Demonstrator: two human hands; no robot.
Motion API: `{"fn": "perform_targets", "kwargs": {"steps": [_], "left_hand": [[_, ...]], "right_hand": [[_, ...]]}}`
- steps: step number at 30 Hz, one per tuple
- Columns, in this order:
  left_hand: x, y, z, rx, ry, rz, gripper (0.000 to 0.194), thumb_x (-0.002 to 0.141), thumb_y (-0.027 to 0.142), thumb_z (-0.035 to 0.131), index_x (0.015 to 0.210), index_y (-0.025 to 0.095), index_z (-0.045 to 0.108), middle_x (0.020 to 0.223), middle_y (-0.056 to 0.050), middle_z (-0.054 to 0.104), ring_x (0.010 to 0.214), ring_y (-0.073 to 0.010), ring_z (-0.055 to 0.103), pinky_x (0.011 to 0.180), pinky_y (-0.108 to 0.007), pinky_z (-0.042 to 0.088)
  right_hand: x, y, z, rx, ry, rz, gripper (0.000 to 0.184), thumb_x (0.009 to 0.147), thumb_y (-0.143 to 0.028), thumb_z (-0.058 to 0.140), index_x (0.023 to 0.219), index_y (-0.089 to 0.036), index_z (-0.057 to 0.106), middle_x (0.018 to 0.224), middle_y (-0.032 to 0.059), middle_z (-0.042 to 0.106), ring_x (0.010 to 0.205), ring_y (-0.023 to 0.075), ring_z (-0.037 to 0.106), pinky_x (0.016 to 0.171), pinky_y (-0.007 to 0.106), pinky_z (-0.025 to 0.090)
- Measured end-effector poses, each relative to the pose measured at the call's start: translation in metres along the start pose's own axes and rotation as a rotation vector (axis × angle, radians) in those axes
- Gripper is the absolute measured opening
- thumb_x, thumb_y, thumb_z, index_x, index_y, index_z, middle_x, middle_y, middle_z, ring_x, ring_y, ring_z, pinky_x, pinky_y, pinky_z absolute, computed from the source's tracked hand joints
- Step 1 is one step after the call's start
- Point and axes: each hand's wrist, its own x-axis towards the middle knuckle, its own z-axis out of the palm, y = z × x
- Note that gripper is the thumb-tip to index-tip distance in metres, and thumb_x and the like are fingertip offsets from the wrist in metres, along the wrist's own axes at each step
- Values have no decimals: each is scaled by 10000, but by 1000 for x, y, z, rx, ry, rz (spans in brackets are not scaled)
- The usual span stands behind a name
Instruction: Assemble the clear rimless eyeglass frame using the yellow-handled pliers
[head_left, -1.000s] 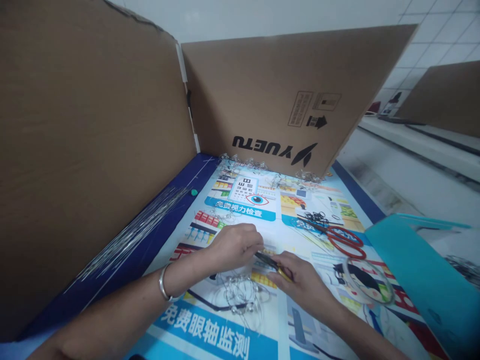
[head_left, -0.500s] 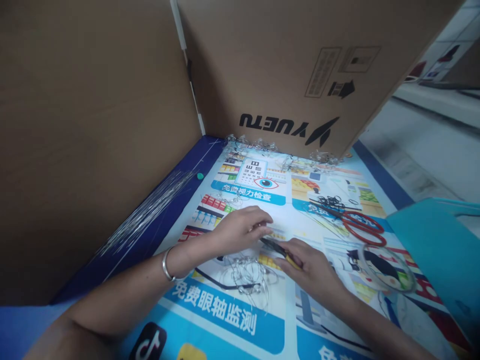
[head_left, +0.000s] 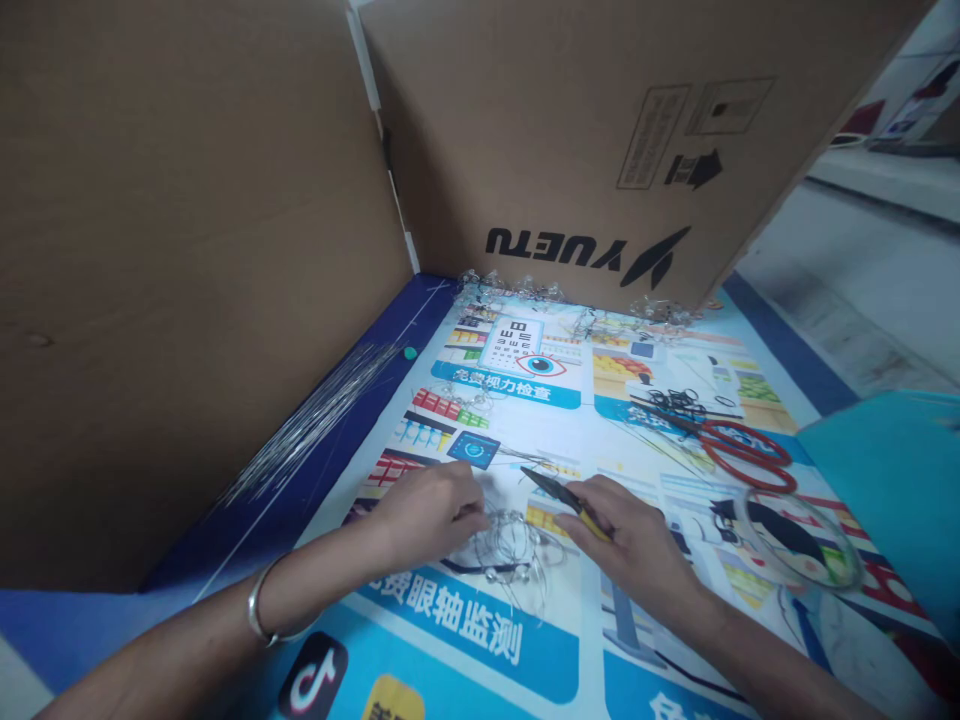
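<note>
My right hand [head_left: 626,530] grips needle-nose pliers [head_left: 559,492] with dark jaws and yellow handles, tips pointing to the upper left. My left hand [head_left: 431,515], with a silver bangle at the wrist, has its fingers curled together at the left edge of a tangle of thin wire pieces [head_left: 517,555]. Whatever those fingers pinch is too small or hidden to make out. A few straight thin wires [head_left: 517,456] lie just beyond the left hand, near the plier tips. The hands are apart, over a printed sheet [head_left: 547,430].
Scissors with red handles [head_left: 750,455] lie right of centre beside black loops [head_left: 679,402]. A clear ring [head_left: 847,560] and a teal box [head_left: 885,470] are at the right. Long wires [head_left: 315,420] lie along the left cardboard wall [head_left: 187,250]. More wire pieces [head_left: 510,288] line the back cardboard [head_left: 562,150].
My left hand has moved away from the pliers, down and left to the wire tangle. The pliers stay in my right hand. The view has tilted down.
</note>
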Motion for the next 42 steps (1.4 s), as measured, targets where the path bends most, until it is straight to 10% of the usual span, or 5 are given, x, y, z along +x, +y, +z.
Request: {"fn": "perform_targets", "kwargs": {"steps": [13,25,42], "left_hand": [[5,11,10,113,-24,-73,95,710,181,509,662,171,590,742,-30,610,644,-163,549,556,-248,353],[-4,15,-5,-374,199,-2,123,697,62,503,633,167,494,783,-9,520,759,-139,514,681,-237,406],[0,18,10,-745,183,-26,154,700,94,517,578,162,452,846,-40,562,825,-155,551,736,-277,404]], "right_hand": [[-1,1,1,-12,-12,-23,268,829,-399,529,990,-198,605,859,57,632,786,188,601,686,296,472],[0,-5,-4,101,18,29,273,841,-429,497,941,-201,608,750,30,599,638,160,555,570,270,443],[-5,-42,-16,418,-81,237,215,808,-396,526,876,-213,616,767,0,626,689,162,569,606,234,435]]}}
